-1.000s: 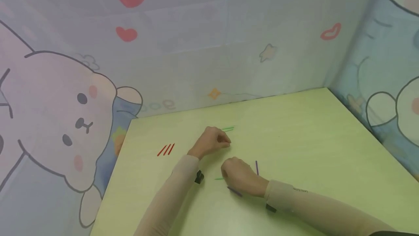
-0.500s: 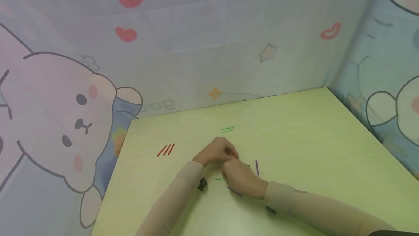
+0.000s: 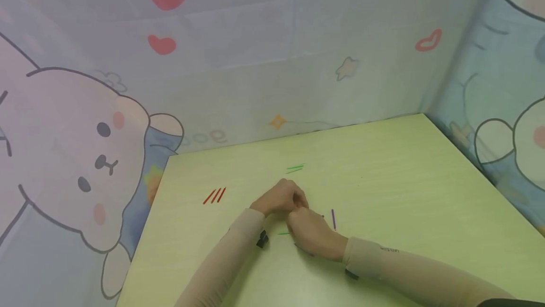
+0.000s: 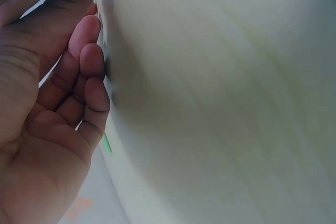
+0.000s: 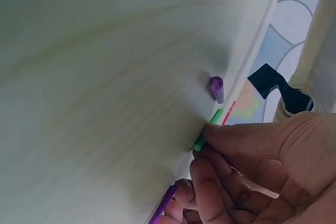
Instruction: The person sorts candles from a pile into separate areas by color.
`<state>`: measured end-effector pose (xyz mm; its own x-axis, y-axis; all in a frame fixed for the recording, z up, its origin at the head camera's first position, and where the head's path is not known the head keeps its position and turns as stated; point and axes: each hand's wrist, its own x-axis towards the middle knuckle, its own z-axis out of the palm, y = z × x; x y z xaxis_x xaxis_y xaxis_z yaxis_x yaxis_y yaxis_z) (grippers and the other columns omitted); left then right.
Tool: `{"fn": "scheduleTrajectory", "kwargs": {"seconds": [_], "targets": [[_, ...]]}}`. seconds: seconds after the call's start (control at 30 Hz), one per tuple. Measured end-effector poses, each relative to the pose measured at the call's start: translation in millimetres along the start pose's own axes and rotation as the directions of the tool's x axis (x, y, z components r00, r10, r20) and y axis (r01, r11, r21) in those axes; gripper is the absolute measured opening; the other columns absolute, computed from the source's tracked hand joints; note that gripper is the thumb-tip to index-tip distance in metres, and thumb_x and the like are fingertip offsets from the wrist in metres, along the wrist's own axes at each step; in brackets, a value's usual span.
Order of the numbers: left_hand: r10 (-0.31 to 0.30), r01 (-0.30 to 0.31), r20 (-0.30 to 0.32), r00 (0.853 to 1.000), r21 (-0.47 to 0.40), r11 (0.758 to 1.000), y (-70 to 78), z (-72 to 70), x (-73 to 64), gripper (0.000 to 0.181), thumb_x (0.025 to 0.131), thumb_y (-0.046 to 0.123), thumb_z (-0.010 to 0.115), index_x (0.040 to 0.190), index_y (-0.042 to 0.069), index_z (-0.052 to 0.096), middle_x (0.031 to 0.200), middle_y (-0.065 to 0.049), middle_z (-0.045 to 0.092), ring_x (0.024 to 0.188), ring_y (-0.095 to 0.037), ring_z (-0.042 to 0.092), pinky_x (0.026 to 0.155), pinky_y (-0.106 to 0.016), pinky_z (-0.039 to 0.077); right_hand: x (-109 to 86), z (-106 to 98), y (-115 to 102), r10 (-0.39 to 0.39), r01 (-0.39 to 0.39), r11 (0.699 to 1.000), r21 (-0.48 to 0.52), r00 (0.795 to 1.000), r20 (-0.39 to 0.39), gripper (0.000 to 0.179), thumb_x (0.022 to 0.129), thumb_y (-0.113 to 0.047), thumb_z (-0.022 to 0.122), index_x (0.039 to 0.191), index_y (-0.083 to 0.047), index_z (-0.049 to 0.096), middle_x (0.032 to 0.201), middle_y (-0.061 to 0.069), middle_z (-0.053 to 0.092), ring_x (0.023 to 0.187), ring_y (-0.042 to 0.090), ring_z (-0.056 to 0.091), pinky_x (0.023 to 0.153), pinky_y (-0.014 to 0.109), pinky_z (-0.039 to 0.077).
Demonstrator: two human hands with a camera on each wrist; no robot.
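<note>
My right hand (image 3: 314,232) pinches a short green stick (image 5: 215,121) low over the table, its thumb on the stick in the right wrist view. In the head view the left end of a green stick (image 3: 283,233) shows beside this hand. My left hand (image 3: 282,198) is against the right hand, its fingers curled; its thumb and index tips are hidden, so I cannot tell whether it holds anything. A purple stick (image 3: 333,219) lies right of the hands. Another purple stick (image 5: 216,88) shows end-on in the right wrist view, and a third purple stick (image 5: 161,204) touches or nearly touches the fingertips.
Two green sticks (image 3: 295,168) lie side by side behind the hands. Several red sticks (image 3: 215,195) lie in a slanted row at the left of the pale yellow-green table (image 3: 383,179). Printed cloth walls (image 3: 255,37) stand behind and at both sides.
My left hand has come down and right from near the two green sticks to meet the right hand, uncovering those sticks. The right hand has stayed nearly still.
</note>
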<state>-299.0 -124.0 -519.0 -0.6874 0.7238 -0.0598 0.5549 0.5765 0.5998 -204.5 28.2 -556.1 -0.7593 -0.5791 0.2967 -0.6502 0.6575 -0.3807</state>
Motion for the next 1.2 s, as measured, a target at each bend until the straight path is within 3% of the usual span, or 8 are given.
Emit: {"fn": "scheduleTrajectory", "kwargs": {"seconds": [0.1,0.17,0.43,0.5,0.7,0.8,1.0,1.2], "targets": [[0.003,-0.003,0.006,1.000,-0.004,1.000,0.5,-0.8,-0.4,0.028,0.086,-0.009,0.084,0.095,0.017,0.090,0.087,0.009,0.082,0.077,-0.002,0.069,0.075,-0.021,0.059,-1.2,-24.3,-19.9,-0.005,0.005,1.000,-0.003,1.000,0.003,0.041,0.091,0.010,0.066,0.062,-0.015,0.052,0.058,-0.007,0.041,0.055,0.009,0.037,0.046,0.028,0.039],[0.007,-0.006,0.013,1.000,-0.008,1.000,0.5,-1.4,-0.9,0.029,0.087,-0.010,0.083,0.095,0.017,0.090,0.088,0.008,0.082,0.077,-0.001,0.070,0.075,-0.021,0.059,-1.9,-28.6,-23.5,-0.011,0.011,1.000,-0.013,1.000,-0.001,0.042,0.092,0.011,0.066,0.062,-0.014,0.053,0.058,-0.007,0.041,0.056,0.008,0.036,0.047,0.029,0.040],[0.010,-0.007,0.044,0.999,-0.064,0.998,-3.4,-3.0,-1.7,0.025,0.089,-0.005,0.086,0.100,0.017,0.091,0.093,0.008,0.084,0.081,-0.001,0.072,0.078,-0.021,0.060,-2.6,-11.1,-9.5,-0.025,0.025,1.000,-0.001,1.000,-0.016,0.034,0.091,0.008,0.061,0.066,-0.015,0.054,0.064,-0.007,0.044,0.058,0.008,0.040,0.040,0.033,0.037],[0.013,-0.010,0.046,0.999,-0.072,0.997,-4.5,-2.8,-1.5,0.023,0.090,-0.003,0.087,0.101,0.017,0.091,0.094,0.008,0.084,0.081,-0.001,0.072,0.078,-0.021,0.060,-2.4,-22.6,-19.3,0.006,-0.006,0.999,0.033,1.000,0.009,0.037,0.092,0.010,0.062,0.064,-0.014,0.053,0.063,-0.006,0.042,0.057,0.009,0.039,0.039,0.031,0.037],[0.007,-0.004,0.039,0.999,-0.072,0.997,-5.5,-2.4,-0.8,0.020,0.091,-0.002,0.088,0.098,0.016,0.091,0.092,0.007,0.084,0.079,0.000,0.071,0.077,-0.021,0.059,-1.3,-34.3,-30.2,0.045,-0.045,0.999,-0.010,0.997,0.061,0.042,0.093,0.012,0.065,0.063,-0.013,0.052,0.063,-0.006,0.039,0.059,0.009,0.036,0.045,0.027,0.038],[-0.001,0.003,0.034,0.999,-0.067,0.998,-5.5,-2.6,-0.1,0.019,0.091,-0.001,0.088,0.098,0.016,0.090,0.091,0.008,0.083,0.079,0.000,0.071,0.077,-0.021,0.059,-0.9,-36.1,-30.9,0.050,-0.048,0.998,-0.031,0.996,0.071,0.041,0.094,0.012,0.065,0.064,-0.013,0.052,0.063,-0.006,0.039,0.059,0.009,0.037,0.048,0.028,0.040],[0.008,-0.006,0.029,1.000,-0.056,0.998,-5.5,-1.9,2.2,0.016,0.092,0.004,0.088,0.099,0.018,0.090,0.092,0.011,0.083,0.084,0.001,0.072,0.082,-0.022,0.060,-1.1,-35.4,-29.0,0.049,-0.051,0.998,0.022,0.996,0.077,0.042,0.095,0.012,0.063,0.064,-0.014,0.052,0.063,-0.007,0.039,0.057,0.007,0.035,0.044,0.023,0.033],[0.005,-0.004,0.022,1.000,-0.043,0.999,-2.0,-0.7,5.1,0.019,0.089,0.000,0.088,0.097,0.017,0.090,0.087,0.012,0.081,0.078,0.000,0.070,0.077,-0.020,0.059,-3.1,-34.4,-29.0,0.041,-0.041,0.999,0.005,0.997,0.064,0.040,0.095,0.010,0.064,0.064,-0.013,0.052,0.063,-0.006,0.040,0.056,0.007,0.036,0.044,0.025,0.035]]}}
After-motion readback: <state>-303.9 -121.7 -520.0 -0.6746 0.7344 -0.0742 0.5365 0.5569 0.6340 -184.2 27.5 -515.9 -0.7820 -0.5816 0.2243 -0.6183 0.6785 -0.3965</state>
